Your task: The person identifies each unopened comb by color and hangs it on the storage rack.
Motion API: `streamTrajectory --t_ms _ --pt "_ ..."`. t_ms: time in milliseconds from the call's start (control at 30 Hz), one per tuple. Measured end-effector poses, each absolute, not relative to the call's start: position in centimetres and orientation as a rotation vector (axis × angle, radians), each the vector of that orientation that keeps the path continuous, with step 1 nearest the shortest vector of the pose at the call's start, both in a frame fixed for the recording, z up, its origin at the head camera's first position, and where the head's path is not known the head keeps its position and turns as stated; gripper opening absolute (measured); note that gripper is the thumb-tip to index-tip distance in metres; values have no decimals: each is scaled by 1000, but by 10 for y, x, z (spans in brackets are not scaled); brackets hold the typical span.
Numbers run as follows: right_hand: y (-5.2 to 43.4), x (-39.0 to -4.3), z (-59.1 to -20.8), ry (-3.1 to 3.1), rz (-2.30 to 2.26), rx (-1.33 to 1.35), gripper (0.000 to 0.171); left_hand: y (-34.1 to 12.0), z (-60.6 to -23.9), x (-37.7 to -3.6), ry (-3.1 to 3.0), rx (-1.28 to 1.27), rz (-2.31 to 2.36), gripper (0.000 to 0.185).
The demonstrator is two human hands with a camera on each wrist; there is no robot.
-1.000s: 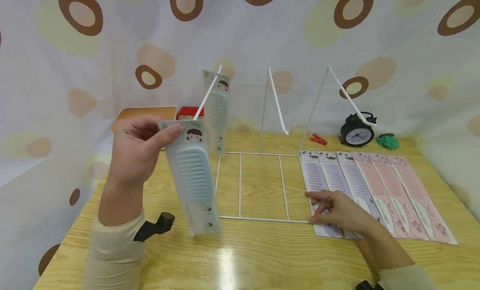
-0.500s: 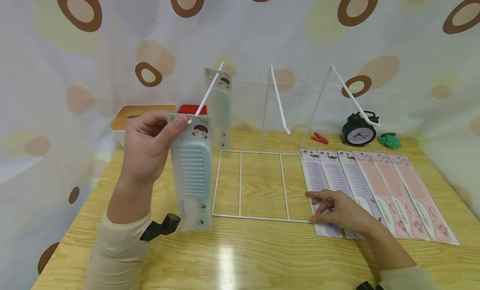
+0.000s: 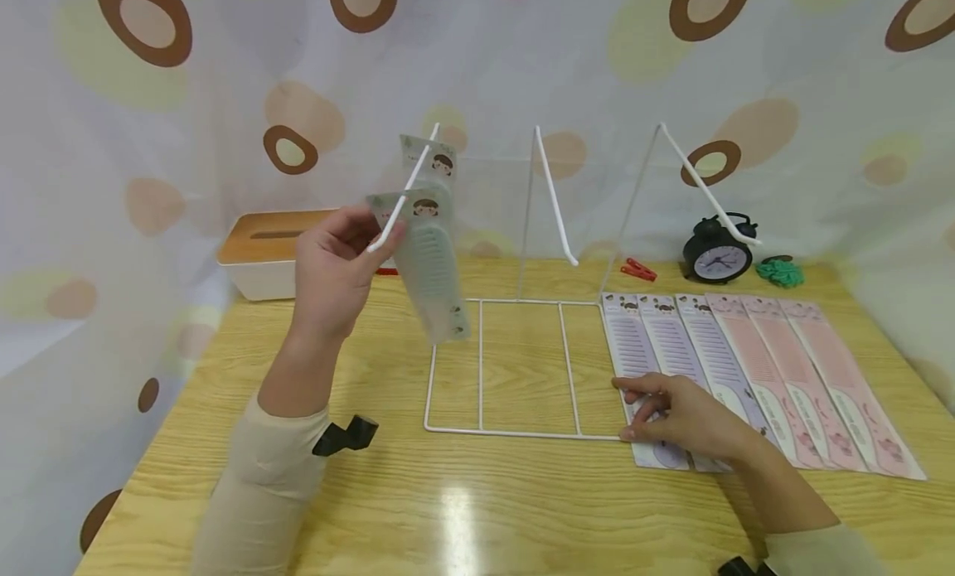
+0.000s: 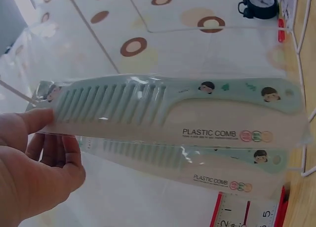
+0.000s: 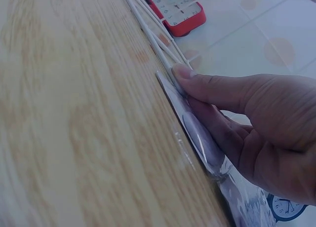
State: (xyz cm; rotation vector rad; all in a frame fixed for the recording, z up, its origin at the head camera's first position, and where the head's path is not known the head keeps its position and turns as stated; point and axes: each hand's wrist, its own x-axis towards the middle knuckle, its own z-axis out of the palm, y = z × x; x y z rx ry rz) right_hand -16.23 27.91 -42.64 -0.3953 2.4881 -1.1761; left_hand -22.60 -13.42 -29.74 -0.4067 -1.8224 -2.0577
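Observation:
My left hand (image 3: 336, 269) pinches the top of a pale green packaged plastic comb (image 3: 431, 265), whose card is on the left arm of a white wire rack (image 3: 522, 433). Behind it on the same arm hangs another green packaged comb (image 3: 440, 163). The left wrist view shows the front comb (image 4: 133, 101) overlapping the rear comb (image 4: 148, 155), with thumb and fingers at its hanging end. At the rack's front right corner, my right hand (image 3: 682, 418) grips the base wire between thumb and fingers, as the right wrist view shows, close over a purple packaged comb (image 3: 630, 344).
Several purple and pink packaged combs (image 3: 828, 377) lie in a row right of the rack. Behind stand a wooden-lidded tissue box (image 3: 261, 273), a black alarm clock (image 3: 718, 261), a red clip (image 3: 637, 269) and a green scrunched item (image 3: 779, 272). A red-framed numbered object (image 5: 180, 15) is there too.
The left hand has brought the green comb onto the left arm and moved it back along it, toward the hanging comb. The right hand stays at the rack's corner.

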Motion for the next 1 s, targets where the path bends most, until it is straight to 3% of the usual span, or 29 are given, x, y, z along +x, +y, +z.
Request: streamTrajectory --t_ms 133,467,1000 --pt "279 -162 -427 2487 -1183 -392 76 -133 -303 -235 -1918 -364 -2020 11" --pt "278 -162 -425 2502 -1153 -385 76 -140 -313 -246 -2003 -323 -1989 24" --pt "281 -162 -426 2510 -1140 -406 74 -147 -330 -243 -1950 -271 -2113 23"
